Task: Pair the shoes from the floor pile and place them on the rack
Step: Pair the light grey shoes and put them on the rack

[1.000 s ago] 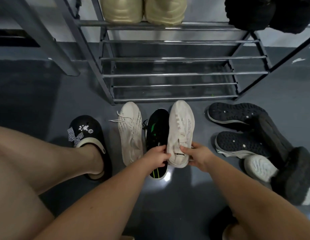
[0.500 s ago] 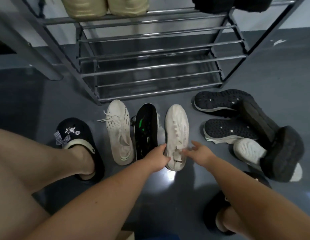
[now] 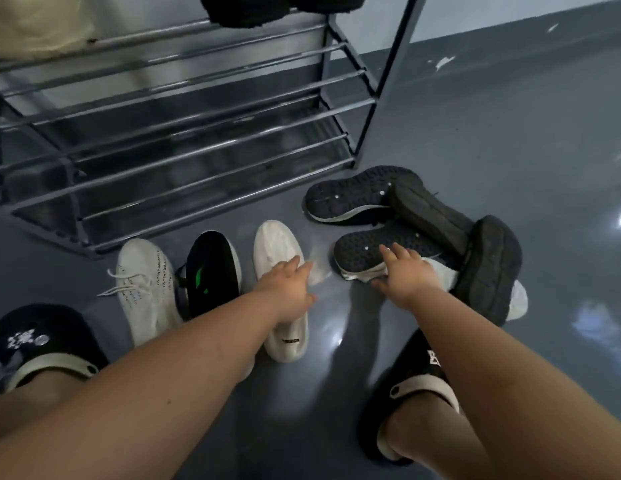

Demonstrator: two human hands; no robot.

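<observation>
Head view shows our left hand [image 3: 288,292] spread over the white shoe [image 3: 279,251] on the floor. Our right hand [image 3: 404,275], fingers spread, reaches onto the upturned dark-soled shoe [image 3: 361,252] beside the rack [image 3: 184,133].

The left hand [image 3: 285,292] covers the middle of the white sneaker [image 3: 278,244]. The right hand [image 3: 406,275] hides part of a white shoe [image 3: 517,299]. Shoes on the rack [image 3: 198,109] are cropped by the top edge.
</observation>
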